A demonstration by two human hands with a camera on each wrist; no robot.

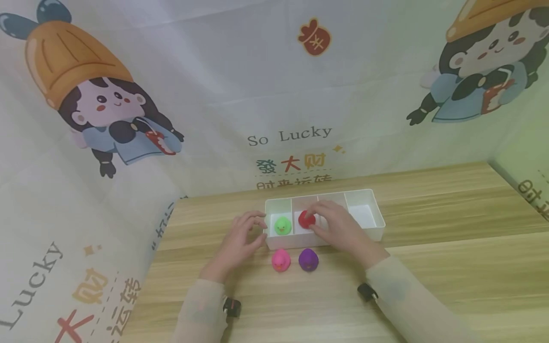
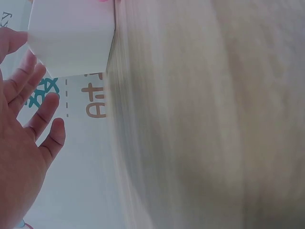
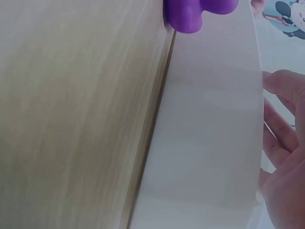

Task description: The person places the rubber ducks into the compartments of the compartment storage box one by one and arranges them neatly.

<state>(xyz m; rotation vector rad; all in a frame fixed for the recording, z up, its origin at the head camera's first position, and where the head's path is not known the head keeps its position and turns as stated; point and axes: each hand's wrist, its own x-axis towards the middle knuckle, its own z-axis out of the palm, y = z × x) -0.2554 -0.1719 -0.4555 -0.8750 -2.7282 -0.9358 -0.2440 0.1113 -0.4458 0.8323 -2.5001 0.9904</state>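
Note:
A white box (image 1: 274, 244) split into several compartments stands on the table. A green rubber duck (image 1: 283, 226) sits in its leftmost compartment. In the second one is a red rubber duck (image 1: 305, 220), which my right hand (image 1: 343, 231) pinches between thumb and fingers from the right. My left hand (image 1: 240, 243) is at the box's left end, its loosely bent fingertips right at the rim; the left wrist view shows these fingers (image 2: 45, 114) spread. In front of the box sit a pink rubber duck (image 1: 280, 260) and a purple rubber duck (image 1: 308, 260).
The wooden table (image 1: 450, 267) runs back to a hanging printed cloth (image 1: 214, 95) with cartoon figures and lettering. Bare compartment floor shows in the box's rightmost section. A dark band device (image 1: 233, 307) is on the left wrist, another (image 1: 367, 292) on the right.

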